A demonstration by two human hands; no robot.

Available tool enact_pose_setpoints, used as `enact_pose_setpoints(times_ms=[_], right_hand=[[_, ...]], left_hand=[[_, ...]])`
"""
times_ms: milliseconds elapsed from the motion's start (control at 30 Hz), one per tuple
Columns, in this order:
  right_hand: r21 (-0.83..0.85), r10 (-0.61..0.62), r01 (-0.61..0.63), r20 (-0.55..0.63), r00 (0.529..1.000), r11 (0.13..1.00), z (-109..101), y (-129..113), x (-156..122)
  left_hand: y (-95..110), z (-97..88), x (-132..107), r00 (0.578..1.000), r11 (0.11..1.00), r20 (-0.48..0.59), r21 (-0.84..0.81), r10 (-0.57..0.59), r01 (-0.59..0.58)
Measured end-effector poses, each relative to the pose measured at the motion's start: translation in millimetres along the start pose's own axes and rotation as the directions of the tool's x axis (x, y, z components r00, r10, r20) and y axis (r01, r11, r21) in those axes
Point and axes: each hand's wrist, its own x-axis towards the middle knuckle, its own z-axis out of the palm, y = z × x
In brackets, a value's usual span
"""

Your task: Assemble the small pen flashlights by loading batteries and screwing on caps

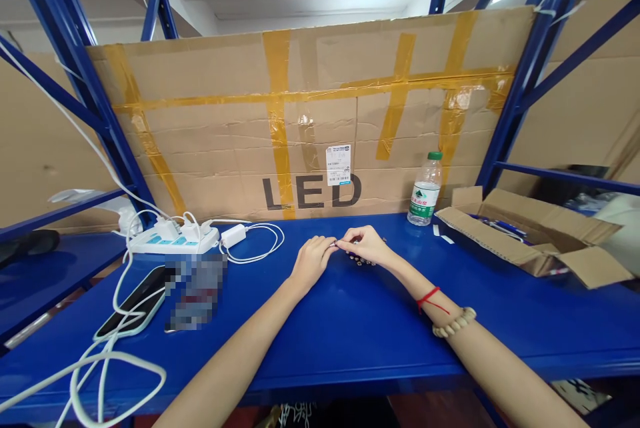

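Note:
My left hand (311,263) and my right hand (369,245) meet over the middle of the blue tabletop. Between their fingertips is a small shiny piece (333,244), too small to name. The left hand's fingers are closed at its left end, and the right thumb and forefinger pinch its right end. Just below and behind my right hand lies a cluster of small dark and gold-coloured parts (364,260), partly covered by that hand. A red string and a beaded bracelet circle the right forearm.
At the right, an open cardboard box (505,241) holds several blue pen-like sticks. A green-capped water bottle (425,191) stands by the cardboard wall (225,148). On the left are a white power strip (173,239), a charger (233,236), a phone (134,301), a blurred-out object and looping white cables.

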Motion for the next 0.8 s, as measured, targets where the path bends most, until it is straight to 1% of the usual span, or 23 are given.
enact_pose_setpoints(times_ms=[133, 267, 367, 500, 700, 800], right_hand=[[0.036, 0.032, -0.032, 0.004, 0.999, 0.999, -2, 1, 1], [0.030, 0.061, -0.062, 0.025, 0.998, 0.998, -5, 5, 2], [0.023, 0.096, -0.097, 0.021, 0.995, 0.995, -4, 7, 2], [-0.025, 0.092, -0.092, -0.004, 0.996, 0.995, -1, 10, 1], [-0.044, 0.057, -0.058, -0.030, 0.998, 0.997, 2, 10, 2], [-0.028, 0.065, -0.066, -0.036, 0.997, 0.997, 1, 7, 2]], left_hand=[[2, -2.7, 2, 0.999, 0.997, 0.011, -0.065, -0.050, 0.051], [5, -5.5, 3, 0.998, 0.995, 0.050, -0.098, -0.031, 0.035], [5, -3.9, 3, 0.998, 0.996, 0.063, -0.080, -0.026, 0.031], [4, -1.5, 3, 0.995, 0.996, 0.064, -0.041, -0.071, 0.074], [9, -5.8, 4, 0.975, 0.989, 0.168, 0.008, -0.147, 0.147], [9, -5.5, 5, 0.959, 0.983, 0.215, 0.010, -0.183, 0.186]])
